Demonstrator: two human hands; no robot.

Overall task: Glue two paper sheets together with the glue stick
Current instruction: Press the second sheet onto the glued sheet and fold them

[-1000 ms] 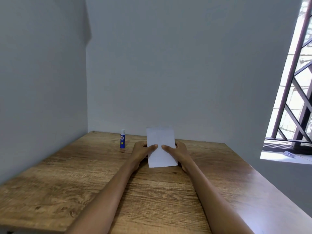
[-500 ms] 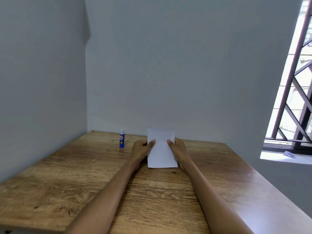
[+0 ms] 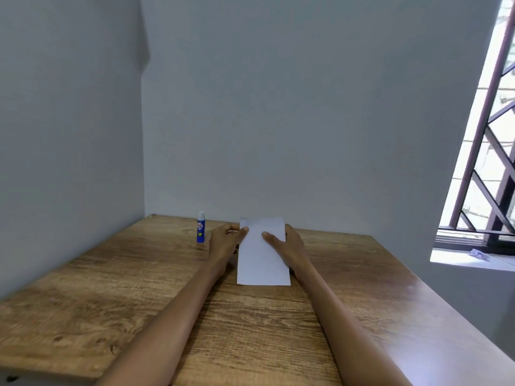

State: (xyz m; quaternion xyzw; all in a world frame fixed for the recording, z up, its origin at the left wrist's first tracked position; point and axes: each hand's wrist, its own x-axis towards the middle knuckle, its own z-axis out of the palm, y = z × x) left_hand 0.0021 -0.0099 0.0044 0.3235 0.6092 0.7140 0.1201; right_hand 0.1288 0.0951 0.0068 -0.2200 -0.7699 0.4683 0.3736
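Table: one wooden top, its left and far edges set into a corner of two grey walls; the right edge runs free from far to near.
Open room: bare wood to the left of the arms, to their right up to the free edge, and in the near middle between the forearms.
Paper: a white sheet lies flat at the far middle of the table, its far edge close to the back wall. Only one white shape shows; whether a second sheet lies under it cannot be told.
Glue stick: one, blue with a white cap, upright, far left of the paper, near the back wall, apart from both hands.
Left hand: at the paper's left edge, thumb laid on top of the sheet, fingers curled at the edge, holding it.
Right hand: at the paper's right edge, thumb stretched flat across the sheet, fingers along the edge, holding it.
Window: one, barred, on the right, with a small crumpled scrap on its sill.
Count: two hands, one glue stick, one visible paper.
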